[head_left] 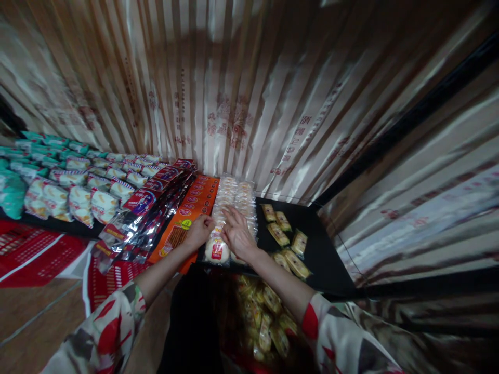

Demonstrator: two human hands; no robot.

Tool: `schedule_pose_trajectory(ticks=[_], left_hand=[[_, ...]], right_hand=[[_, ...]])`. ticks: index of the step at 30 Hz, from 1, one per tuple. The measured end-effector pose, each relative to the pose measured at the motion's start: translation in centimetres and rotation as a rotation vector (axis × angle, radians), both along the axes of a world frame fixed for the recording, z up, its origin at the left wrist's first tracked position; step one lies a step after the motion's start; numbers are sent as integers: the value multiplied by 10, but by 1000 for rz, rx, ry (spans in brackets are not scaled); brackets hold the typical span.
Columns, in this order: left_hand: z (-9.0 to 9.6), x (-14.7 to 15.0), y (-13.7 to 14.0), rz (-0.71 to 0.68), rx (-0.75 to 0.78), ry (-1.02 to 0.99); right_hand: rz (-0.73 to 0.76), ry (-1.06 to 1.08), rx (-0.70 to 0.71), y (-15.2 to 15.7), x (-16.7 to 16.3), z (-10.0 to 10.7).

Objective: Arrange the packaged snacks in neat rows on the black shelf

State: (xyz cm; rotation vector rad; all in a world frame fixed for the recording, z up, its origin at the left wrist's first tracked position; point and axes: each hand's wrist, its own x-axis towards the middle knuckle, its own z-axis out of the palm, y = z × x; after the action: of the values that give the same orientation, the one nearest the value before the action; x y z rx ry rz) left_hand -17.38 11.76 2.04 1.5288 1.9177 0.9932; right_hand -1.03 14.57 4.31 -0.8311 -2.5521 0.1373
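Observation:
Two rows of round white crackers in clear wrappers (217,251) run from the shelf's front edge back to the curtain. My left hand (200,231) is at the left row, its fingers curled together at the wrappers; whatever they pinch is hidden. Over the same row lies my right hand (238,235), palm down, with fingers stretched and apart, touching the packets. To the left of the crackers is an orange snack package (180,228). Right of them, several yellow-wrapped snacks (277,235) lie loosely on the black shelf (331,259).
Dark red and silver packets (142,205), white packets (104,205) and green packets (11,189) fill the left side. Below the shelf are more yellow-wrapped snacks (265,332). A pleated curtain (241,78) hangs behind; a black bar (405,119) slants at right.

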Motion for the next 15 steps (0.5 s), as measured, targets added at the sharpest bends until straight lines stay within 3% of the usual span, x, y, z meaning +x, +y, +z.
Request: schedule_pose_trajectory(ticks=[4,6,9,12,15], left_hand=[[9,14,-27,77,133,313],[7,27,-42,-16,150,414],[-1,43,-58,-156,117,481],[-11,50,-60,-171,97,506],[-17,50,-57,-164,113,480]], right_hand=[[-21,-15,35,1,-2,-2],[-18,-21,34,1,-3,-3],[-12,-11,2,1,-1,-3],[-67,69,-35,-2,8,-3],[-210,272,-57,-10,28,-6]])
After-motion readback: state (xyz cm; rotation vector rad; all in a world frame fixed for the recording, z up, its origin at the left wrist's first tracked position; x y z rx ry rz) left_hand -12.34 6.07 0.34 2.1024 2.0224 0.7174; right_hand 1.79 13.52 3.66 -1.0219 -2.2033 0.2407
